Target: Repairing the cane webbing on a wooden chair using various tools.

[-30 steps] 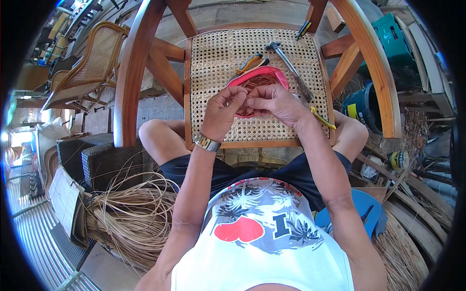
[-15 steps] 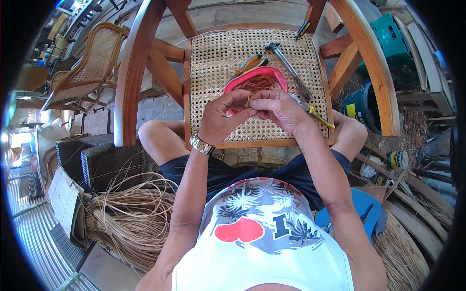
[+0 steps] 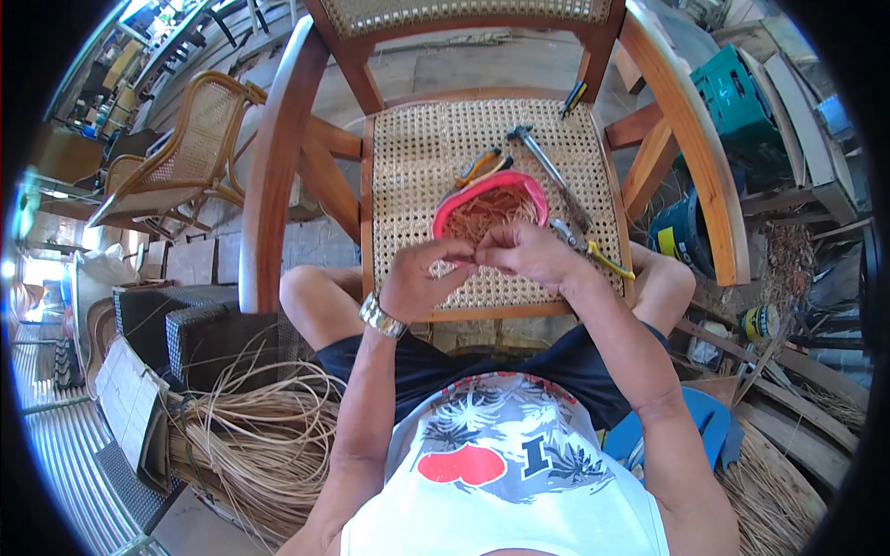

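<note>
Clock directions taken from the point where the hands meet, 12 being straight ahead. Nearest: the wearer's white printed tank top and dark shorts at 6. A large coil of pale cane strands lies at 8; a blue object, partly hidden by the right arm, at 4. Left hand, with a metal wristwatch at its wrist, and right hand come together above the near part of a cane seat. Fingers of both are bent, thumbs and fingertips converging; whether anything thin is gripped there cannot be told, detail too small. Just beyond at 12, partly covered by the hands: a pink-rimmed container on the seat, holding reddish-brown strands. Also on the seat: yellow-handled pliers at 3, near its edge; an orange-and-black-handled tool at 12, just past the container; a hammer at 1, head away from the wearer; a yellow-and-black-handled tool farther along 1. The seat belongs to a wooden armchair. Beyond it: dark bucket at 3, green crate at 2, second cane chair at 10.
</note>
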Available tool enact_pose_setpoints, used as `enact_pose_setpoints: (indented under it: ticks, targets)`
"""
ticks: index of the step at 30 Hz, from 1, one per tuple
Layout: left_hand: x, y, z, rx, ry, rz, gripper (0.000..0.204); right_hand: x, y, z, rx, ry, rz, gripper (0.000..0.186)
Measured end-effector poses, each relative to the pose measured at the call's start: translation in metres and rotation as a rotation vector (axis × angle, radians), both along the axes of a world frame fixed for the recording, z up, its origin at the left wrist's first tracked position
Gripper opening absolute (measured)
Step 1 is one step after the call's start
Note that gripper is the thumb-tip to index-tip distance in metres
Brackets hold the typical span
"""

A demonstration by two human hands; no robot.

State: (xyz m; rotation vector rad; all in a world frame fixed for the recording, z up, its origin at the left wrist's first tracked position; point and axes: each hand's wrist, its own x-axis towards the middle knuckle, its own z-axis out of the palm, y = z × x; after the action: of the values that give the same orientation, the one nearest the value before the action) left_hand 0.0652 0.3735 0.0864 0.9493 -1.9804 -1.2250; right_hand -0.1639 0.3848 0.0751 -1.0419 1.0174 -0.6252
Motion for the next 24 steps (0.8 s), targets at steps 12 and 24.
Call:
enact_pose_setpoints:
  ticks: [12,24]
  targets:
    - [-0.007,-0.016,0.019,-0.007,-0.061,0.183,0.016,0.012,-0.022,0.024,-0.160,0.235,-0.071,0.018]
    - [-0.022,-0.097,0.008,-0.182,0.028,0.233,0.014,0.020,-0.096,0.024,-0.321,0.165,-0.288,0.015]
